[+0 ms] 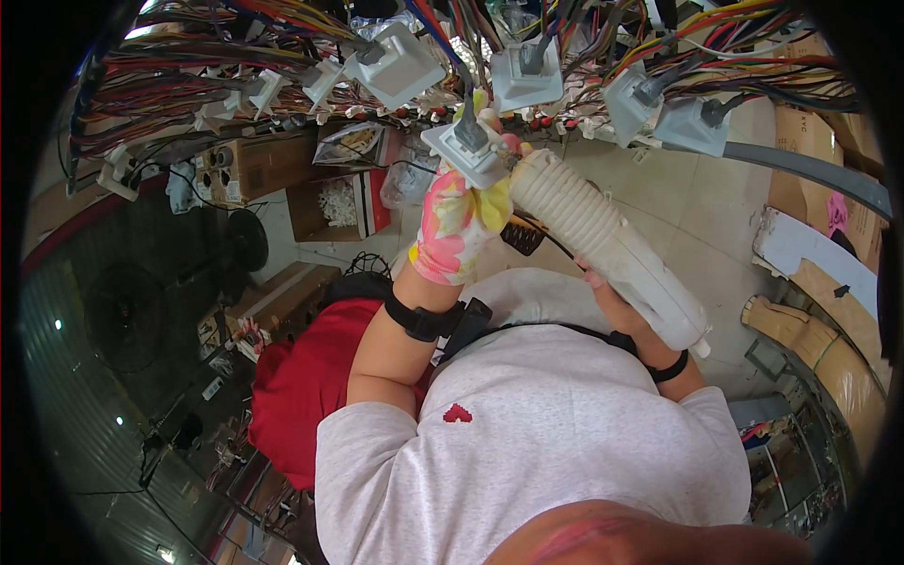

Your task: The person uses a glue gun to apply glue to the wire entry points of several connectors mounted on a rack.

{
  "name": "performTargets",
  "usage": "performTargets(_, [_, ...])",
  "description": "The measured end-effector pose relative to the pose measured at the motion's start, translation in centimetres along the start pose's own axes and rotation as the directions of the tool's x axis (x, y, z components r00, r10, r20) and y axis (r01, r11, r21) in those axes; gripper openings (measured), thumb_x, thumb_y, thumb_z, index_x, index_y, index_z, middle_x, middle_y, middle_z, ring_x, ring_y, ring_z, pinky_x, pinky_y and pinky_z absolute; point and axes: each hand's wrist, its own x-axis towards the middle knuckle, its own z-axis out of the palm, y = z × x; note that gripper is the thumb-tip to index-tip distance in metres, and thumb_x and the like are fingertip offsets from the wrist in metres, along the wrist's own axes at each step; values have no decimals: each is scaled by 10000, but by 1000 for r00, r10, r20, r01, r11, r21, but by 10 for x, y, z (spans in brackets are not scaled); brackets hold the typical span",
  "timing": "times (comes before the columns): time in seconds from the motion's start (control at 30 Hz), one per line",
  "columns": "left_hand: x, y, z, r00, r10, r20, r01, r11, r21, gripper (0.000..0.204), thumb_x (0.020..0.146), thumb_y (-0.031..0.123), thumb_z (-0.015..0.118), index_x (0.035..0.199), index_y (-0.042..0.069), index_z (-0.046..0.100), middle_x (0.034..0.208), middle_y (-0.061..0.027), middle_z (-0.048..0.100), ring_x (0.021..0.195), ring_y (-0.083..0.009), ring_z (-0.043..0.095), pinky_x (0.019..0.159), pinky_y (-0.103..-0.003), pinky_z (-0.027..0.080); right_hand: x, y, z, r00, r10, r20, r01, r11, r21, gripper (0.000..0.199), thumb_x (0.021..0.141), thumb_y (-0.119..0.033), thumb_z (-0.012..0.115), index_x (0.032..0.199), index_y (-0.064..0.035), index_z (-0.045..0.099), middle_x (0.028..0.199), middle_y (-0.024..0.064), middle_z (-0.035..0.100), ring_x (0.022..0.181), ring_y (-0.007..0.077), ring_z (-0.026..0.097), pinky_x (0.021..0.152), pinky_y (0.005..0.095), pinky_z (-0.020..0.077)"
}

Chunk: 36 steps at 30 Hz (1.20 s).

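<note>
My left hand (450, 226), in a pink, yellow and white glove, is raised and closed on a white plastic connector housing (460, 151). A grey-sleeved bundle of wires (469, 122) enters that housing from above. My bare right hand (593, 275) grips an off-white handheld gun (636, 259) with a ribbed barrel; the gun hides most of its fingers. The gun slants up to the left, and its dark tip (511, 162) is at the housing's right edge. Whether the tip touches the housing I cannot tell.
Several similar white housings (525, 80) hang from coloured wire bundles (151, 141) across the top. A thick grey cable (800, 165) curves at the right. Cardboard boxes (259, 169) and a dark fan (248, 240) stand at the left, flattened cardboard (819, 344) at the right.
</note>
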Motion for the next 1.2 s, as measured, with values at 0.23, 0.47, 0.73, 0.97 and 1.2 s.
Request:
performTargets(0.23, [-2, 2, 0, 1000, 4, -4, -4, 999, 43, 662, 797, 143, 699, 1372, 105, 373, 1243, 5, 535, 1053, -193, 532, 1040, -411, 374, -2, 1, -3, 999, 19, 48, -15, 997, -79, 189, 863, -65, 606, 1038, 2, 636, 929, 90, 669, 872, 169, 632, 769, 288, 505])
performTargets(0.47, [0, 2, 3, 998, 3, 61, -3, 1000, 2, 632, 803, 142, 694, 1358, 102, 394, 1256, 4, 530, 1040, -193, 532, 1027, -411, 381, 1, -15, 2, 983, 180, 15, -181, 975, 129, 170, 865, -58, 591, 1016, 1, 642, 909, 83, 665, 843, 163, 624, 761, 284, 498])
performTargets(0.73, [-5, 7, -2, 999, -47, -23, 45, 996, -82, 567, 870, 110, 594, 1390, 133, 368, 1209, -12, 535, 1043, -185, 516, 985, -379, 393, 1, -1, -7, 997, -32, 77, 42, 990, -136, 191, 870, -44, 583, 1052, 6, 618, 950, 90, 651, 869, 165, 615, 761, 286, 498])
performTargets(0.97, [-5, 5, -2, 999, -17, -42, 16, 999, -42, 585, 787, 63, 682, 1318, 81, 439, 1216, -22, 564, 1071, -228, 564, 959, -335, 471, -4, -1, -4, 995, 99, -11, -100, 995, -18, 171, 871, -24, 577, 1029, 13, 634, 924, 83, 660, 855, 167, 619, 750, 288, 506])
performTargets(1.2, [-4, 3, 9, 998, 22, -54, -20, 999, 34, 594, 793, 164, 713, 1312, 83, 436, 1151, -20, 576, 1037, -190, 559, 1045, -376, 385, 13, -25, -10, 996, -73, 58, 80, 989, -124, 241, 760, -63, 659, 996, -14, 651, 896, 136, 668, 801, 259, 653, 724, 342, 513])
